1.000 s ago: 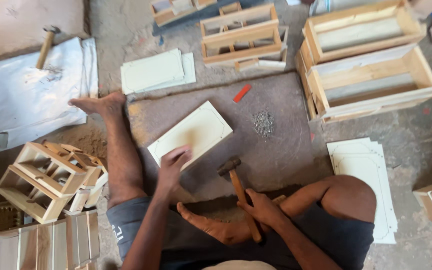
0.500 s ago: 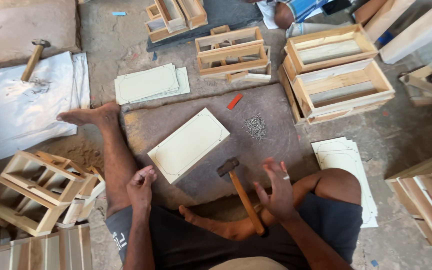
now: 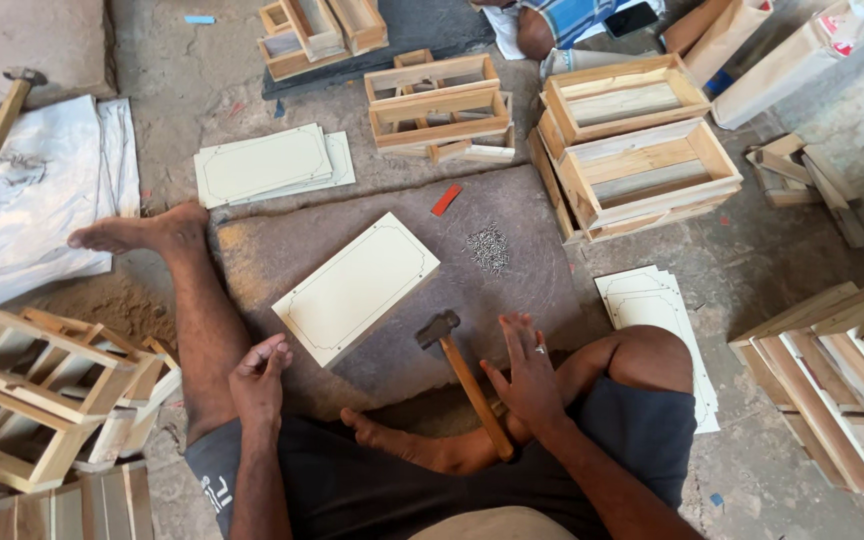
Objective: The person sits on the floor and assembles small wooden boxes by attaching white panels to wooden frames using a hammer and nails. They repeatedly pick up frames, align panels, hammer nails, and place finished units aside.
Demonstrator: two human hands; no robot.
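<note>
Rough concrete floor spreads under a seated worker, with a dark stone slab (image 3: 512, 270) between the outstretched legs as the work surface. Neither hand grips anything: the right hand (image 3: 527, 375) hangs with fingers spread wide, palm down, just to the 3 o'clock side of a wooden-handled hammer (image 3: 467, 385) that lies with its head on the slab and its handle across the bent leg. The left hand (image 3: 257, 380) rests loosely curled at the left thigh, fingers half folded and empty, just off the 7 o'clock corner of a cream rectangular panel (image 3: 357, 287) lying flat and slantwise on the slab. A small heap of nails (image 3: 489, 248) sits at 2 o'clock from the panel, a red strip (image 3: 446, 199) beyond it. Half a second ago both hands were raised higher and spread; a second ago the left pressed on the panel while the right held the hammer handle. Stacked wooden crates (image 3: 642, 150) stand at 1 o'clock, more panels (image 3: 267, 165) at 11, a slatted frame (image 3: 37, 390) at 9, and a second hammer (image 3: 7, 105) at 10.
</note>
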